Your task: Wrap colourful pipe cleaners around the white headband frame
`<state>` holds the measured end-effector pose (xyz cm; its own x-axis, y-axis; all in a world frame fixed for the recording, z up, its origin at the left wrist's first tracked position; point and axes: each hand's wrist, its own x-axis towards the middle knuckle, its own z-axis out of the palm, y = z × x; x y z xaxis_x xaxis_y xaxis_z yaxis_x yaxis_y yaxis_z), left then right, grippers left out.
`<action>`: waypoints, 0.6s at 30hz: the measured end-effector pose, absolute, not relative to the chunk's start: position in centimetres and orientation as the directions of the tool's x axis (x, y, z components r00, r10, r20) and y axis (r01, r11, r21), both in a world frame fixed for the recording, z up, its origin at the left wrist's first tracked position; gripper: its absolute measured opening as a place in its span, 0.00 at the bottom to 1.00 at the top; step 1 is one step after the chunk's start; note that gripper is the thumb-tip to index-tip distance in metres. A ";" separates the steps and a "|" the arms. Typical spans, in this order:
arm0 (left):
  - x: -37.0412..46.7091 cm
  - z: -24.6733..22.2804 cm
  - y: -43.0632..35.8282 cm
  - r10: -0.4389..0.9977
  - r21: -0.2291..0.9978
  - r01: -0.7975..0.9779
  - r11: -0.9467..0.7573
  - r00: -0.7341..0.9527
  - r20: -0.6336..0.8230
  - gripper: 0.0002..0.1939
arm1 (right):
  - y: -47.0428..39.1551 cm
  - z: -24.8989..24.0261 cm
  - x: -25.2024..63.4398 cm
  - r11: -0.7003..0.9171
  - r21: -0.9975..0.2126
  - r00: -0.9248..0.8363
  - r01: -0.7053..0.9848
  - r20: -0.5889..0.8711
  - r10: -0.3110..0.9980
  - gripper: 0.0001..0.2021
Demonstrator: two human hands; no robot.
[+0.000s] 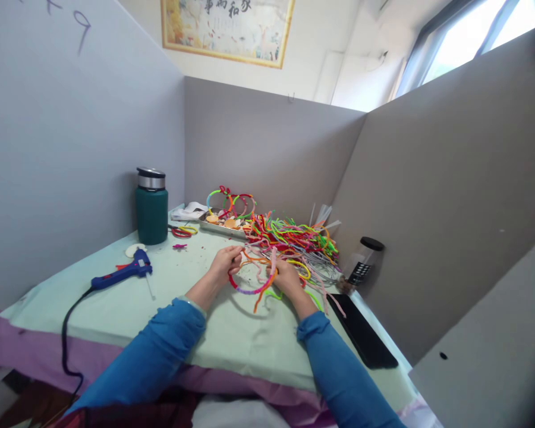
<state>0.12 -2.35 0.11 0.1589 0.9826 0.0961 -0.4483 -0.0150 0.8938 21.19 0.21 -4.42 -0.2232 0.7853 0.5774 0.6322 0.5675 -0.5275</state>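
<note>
Between my two hands is a ring (249, 291) wrapped in red, purple, pink and orange pipe cleaner, held upright above the table. My left hand (225, 265) pinches the ring's left side, with a pale pink strand at its fingertips. On the right side, my right hand (286, 278) closes around the ring, where orange and pink ends stick out. Just behind the hands lies a large heap of coloured pipe cleaners (289, 232). Loose yellow, green and pink strands lie around my right hand.
A blue glue gun (122, 270), green bottle (151, 208) and scissors (183, 231) are at left. Behind stands a metal tray (223, 229) with finished rings (243, 205). At right are a black phone-like slab (363, 333) and a clear jar (361, 261). Grey partitions (271, 142) surround the table.
</note>
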 end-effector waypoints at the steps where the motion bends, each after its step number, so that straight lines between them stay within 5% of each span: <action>1: 0.1 0.1 -2.3 0.981 0.891 -0.455 -0.008 0.168 0.095 0.16 | 0.5 -4.4 21.7 0.539 -0.508 -0.176 0.671 0.598 0.782 0.06; 4: 0.1 0.0 -2.2 0.974 0.892 -0.452 0.018 0.208 0.086 0.16 | 0.7 -4.0 22.5 0.531 -0.531 -0.092 0.660 0.645 0.759 0.07; 12: 0.4 -0.5 -2.2 0.967 0.932 -0.358 0.051 0.252 0.044 0.14 | -1.7 -3.0 18.9 0.727 -0.617 -0.298 0.301 0.664 0.686 0.11; 18: 0.6 -0.3 -2.6 0.974 0.957 -0.275 0.087 0.226 -0.024 0.15 | -2.2 -2.4 18.5 0.670 -0.723 -0.225 0.168 0.634 0.740 0.08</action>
<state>0.62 -2.64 -0.33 0.2257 0.9739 -0.0239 -0.2754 0.0873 0.9573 18.52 -2.21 -2.44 -0.2248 0.7401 0.6338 0.1680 0.6701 -0.7230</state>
